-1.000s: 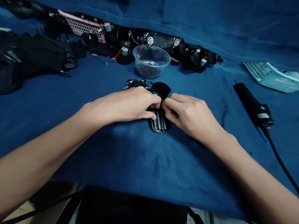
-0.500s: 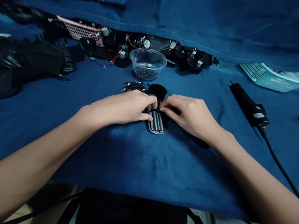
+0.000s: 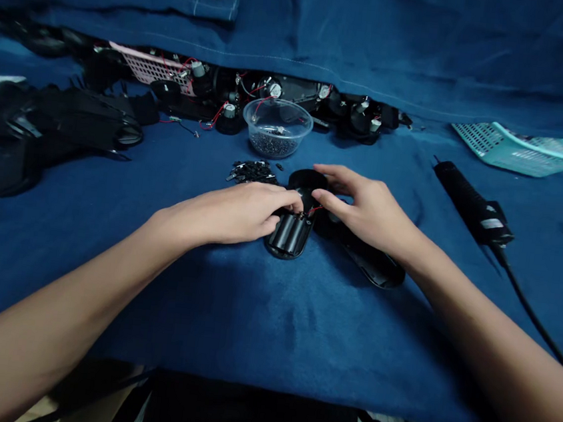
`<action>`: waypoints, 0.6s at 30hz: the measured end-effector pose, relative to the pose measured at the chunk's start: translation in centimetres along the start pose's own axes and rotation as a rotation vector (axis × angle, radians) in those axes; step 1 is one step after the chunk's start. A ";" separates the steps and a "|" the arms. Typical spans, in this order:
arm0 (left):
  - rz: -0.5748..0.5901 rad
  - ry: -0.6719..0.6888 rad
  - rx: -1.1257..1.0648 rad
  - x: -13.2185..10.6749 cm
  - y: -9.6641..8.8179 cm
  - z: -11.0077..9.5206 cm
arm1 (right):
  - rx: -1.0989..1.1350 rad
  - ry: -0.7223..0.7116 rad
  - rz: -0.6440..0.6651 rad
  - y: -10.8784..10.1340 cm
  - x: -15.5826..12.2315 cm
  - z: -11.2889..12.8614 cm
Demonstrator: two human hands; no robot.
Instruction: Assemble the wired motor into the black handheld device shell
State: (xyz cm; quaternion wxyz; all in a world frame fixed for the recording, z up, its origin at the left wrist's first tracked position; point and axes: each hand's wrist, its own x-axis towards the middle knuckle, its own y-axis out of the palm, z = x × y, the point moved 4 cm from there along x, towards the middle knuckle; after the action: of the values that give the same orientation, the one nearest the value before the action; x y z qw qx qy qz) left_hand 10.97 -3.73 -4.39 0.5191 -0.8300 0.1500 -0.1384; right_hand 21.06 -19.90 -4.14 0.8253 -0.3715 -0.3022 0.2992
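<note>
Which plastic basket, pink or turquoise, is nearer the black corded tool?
The turquoise basket, at right; the pink basket is well left, among black parts.

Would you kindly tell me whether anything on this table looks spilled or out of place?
Perhaps the loose heap of small black parts on the blue cloth: it lies uncontained near the clear round plastic bowl, with one piece apart, though possibly deliberately.

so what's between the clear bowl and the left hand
A pile of small dark parts lies there on the blue cloth, as the head view shows.
</note>
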 end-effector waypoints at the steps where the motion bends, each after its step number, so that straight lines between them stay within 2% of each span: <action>1: 0.002 -0.012 0.003 0.0 0.1 -0.2 | 0.000 0.037 0.028 0.1 0.1 -0.1; 5: -0.025 -0.043 0.032 0.0 0.1 -0.7 | 0.062 0.115 -0.032 -0.2 0.3 0.0; 7: -0.100 -0.024 0.043 0.1 0.1 -0.8 | 0.098 0.099 -0.112 -0.4 0.2 0.3; 9: -0.242 0.012 -0.018 0.2 0.2 -0.9 | 0.121 0.056 -0.233 -0.8 -0.1 0.7; 11: -0.444 0.016 -0.203 0.4 0.5 -0.7 | 0.117 -0.002 -0.347 -1.1 -0.5 1.2; 13: -0.630 -0.095 -0.481 0.4 1.2 0.0 | 0.049 -0.074 -0.436 -1.5 -1.0 2.1; 14: -0.662 -0.146 -0.589 0.5 1.6 0.3 | -0.007 -0.117 -0.465 -1.6 -1.3 2.7; 15: -0.618 -0.175 -0.655 0.7 2.2 0.4 | -0.071 -0.157 -0.483 -1.7 -1.5 3.2; 18: -0.381 -0.198 -0.749 1.2 3.2 -0.1 | -0.197 -0.242 -0.523 -1.8 -2.3 4.6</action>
State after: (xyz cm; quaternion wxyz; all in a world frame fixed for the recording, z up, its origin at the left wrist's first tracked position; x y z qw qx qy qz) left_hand 11.66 -5.63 -7.13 0.1591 -0.9832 -0.0166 -0.0877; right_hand 16.78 -20.52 -0.82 0.7922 -0.3211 -0.5115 0.0880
